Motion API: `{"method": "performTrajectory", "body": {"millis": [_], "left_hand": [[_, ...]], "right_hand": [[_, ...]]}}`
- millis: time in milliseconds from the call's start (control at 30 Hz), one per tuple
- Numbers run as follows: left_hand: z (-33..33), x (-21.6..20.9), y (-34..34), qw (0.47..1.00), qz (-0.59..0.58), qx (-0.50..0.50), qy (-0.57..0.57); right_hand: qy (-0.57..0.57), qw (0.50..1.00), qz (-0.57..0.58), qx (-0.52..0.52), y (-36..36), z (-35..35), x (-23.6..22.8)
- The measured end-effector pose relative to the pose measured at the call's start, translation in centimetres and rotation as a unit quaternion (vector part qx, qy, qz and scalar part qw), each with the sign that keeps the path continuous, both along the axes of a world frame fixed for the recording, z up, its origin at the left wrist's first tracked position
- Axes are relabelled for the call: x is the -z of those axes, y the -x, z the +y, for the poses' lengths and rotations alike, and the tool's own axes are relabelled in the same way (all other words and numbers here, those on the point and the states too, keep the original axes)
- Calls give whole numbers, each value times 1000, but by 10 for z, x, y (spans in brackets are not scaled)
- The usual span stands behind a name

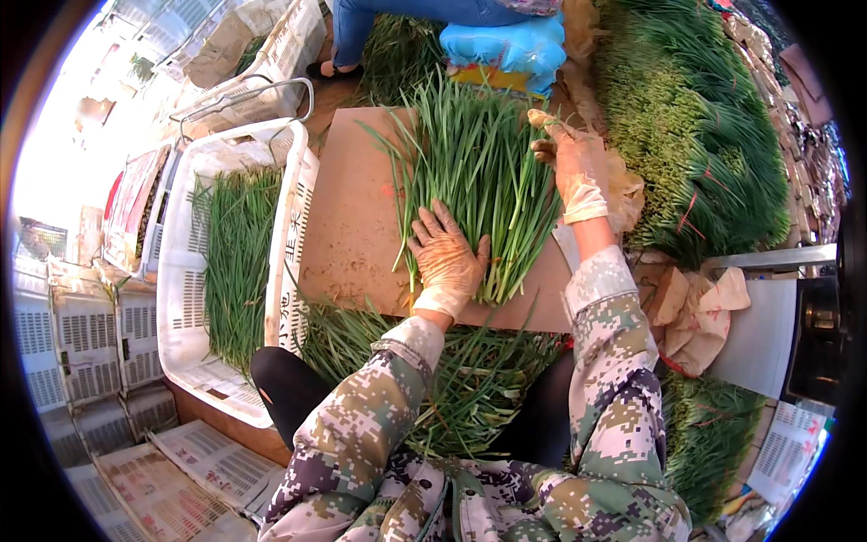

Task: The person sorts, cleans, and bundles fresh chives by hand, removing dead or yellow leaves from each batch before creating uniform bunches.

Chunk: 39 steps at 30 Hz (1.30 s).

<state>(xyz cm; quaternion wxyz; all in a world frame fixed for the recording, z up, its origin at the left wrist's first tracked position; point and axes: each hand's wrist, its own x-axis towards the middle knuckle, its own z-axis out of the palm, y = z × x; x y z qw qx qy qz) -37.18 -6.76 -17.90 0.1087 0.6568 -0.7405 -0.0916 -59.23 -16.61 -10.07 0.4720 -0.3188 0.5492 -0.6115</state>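
A loose bunch of garlic chives point(483, 181) lies spread over a brown board point(348, 217) in front of me, its pale stem ends toward me. My left hand point(447, 257), in a soiled thin glove, rests flat on the near left part of the bunch with its fingers spread. Raised at the bunch's right edge, my gloved right hand point(576, 172) has its index finger stretched and the other fingers partly bent. A gap shows between those fingers, and I see nothing held in them.
Left of the board stands a white plastic crate point(293, 226) with chives inside. Loose leaves point(470, 388) lie between my knees. A large heap of bundled chives point(704, 135) fills the far right. Beyond the board, a person's leg point(352, 32) shows near a blue plastic-wrapped pack point(506, 50).
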Motion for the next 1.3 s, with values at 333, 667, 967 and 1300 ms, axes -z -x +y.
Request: {"method": "performTrajectory", "body": {"millis": [333, 667, 967, 1300], "left_hand": [[11, -34, -19, 997, 34, -3, 64], [20, -77, 8, 955, 287, 68, -25], [14, -34, -4, 928, 289, 59, -229], [13, -53, 13, 961, 169, 81, -203]], "right_hand": [[-81, 983, -39, -161, -8, 44, -25], [-88, 933, -182, -299, -38, 82, -42], [-65, 901, -328, -276, -54, 104, -11], [-85, 928, -253, -261, -59, 84, -5]]}}
